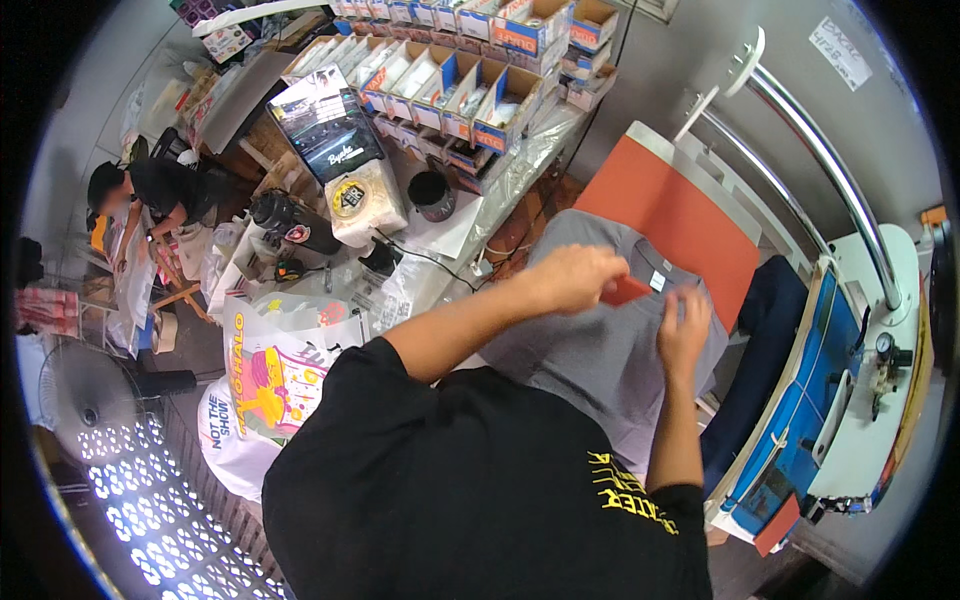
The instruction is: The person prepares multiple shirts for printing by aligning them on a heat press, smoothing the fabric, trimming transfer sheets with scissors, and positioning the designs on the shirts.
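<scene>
A grey T-shirt (577, 330) lies over an orange press pad (630, 184), its neckline with a white label (658, 281) towards the far side. Above the shirt, beside the label, my left hand (581, 277) is closed on a small flat red piece (626, 291); blur leaves its kind unclear. My right hand (684, 330) is raised over the right part of the shirt near the collar. Its fingers are somewhat apart, and nothing shows in them.
Right of the pad stand chrome bars (832, 142), a blue panel (799, 405) and a pressure gauge (885, 343). Left, a table holds cardboard bins (427, 82), a tablet (326, 124), a black mug (431, 196), a bottle (296, 221) and printed shirts (277, 367). Beyond are a fan (90, 412) and another person (169, 191).
</scene>
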Demonstrator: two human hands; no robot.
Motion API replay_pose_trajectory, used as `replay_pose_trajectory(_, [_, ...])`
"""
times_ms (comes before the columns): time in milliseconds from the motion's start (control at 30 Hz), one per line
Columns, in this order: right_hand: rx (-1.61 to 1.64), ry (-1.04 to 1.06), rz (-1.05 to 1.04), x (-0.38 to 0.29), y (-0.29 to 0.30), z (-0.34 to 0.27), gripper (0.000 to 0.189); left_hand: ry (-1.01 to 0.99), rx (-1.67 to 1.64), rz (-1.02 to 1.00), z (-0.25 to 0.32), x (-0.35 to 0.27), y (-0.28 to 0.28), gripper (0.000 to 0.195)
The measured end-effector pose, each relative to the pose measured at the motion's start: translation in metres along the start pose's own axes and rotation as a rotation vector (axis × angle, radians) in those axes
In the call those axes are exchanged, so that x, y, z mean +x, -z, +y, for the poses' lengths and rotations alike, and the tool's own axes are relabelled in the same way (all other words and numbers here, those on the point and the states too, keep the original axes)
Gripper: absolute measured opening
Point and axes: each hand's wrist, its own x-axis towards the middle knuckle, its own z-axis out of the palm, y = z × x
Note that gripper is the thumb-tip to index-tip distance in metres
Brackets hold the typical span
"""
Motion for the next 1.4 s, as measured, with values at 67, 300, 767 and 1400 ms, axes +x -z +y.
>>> replay_pose_trajectory(67, [-0.239,0.093,0.118,0.03,-0.015,0.017,0.039,-0.04,0.032,0.102,-0.009,0.016,0.006,0.02])
replay_pose_trajectory(300, [-0.132,-0.113,-0.48,0.078,-0.009,0.023,0.021,-0.159,-0.03,0.393,-0.048,0.091,0.027,0.029])
replay_pose_trajectory(767, [0.034,-0.148,-0.382,0.059,0.015,0.046,0.015,0.249,-0.509,-0.315,-0.072,0.182,-0.079,0.022])
replay_pose_trajectory(1400, [0.073,-0.252,-0.166,0.05,-0.015,0.052,0.01,-0.047,0.097,-0.144,-0.053,0.151,-0.071,0.019])
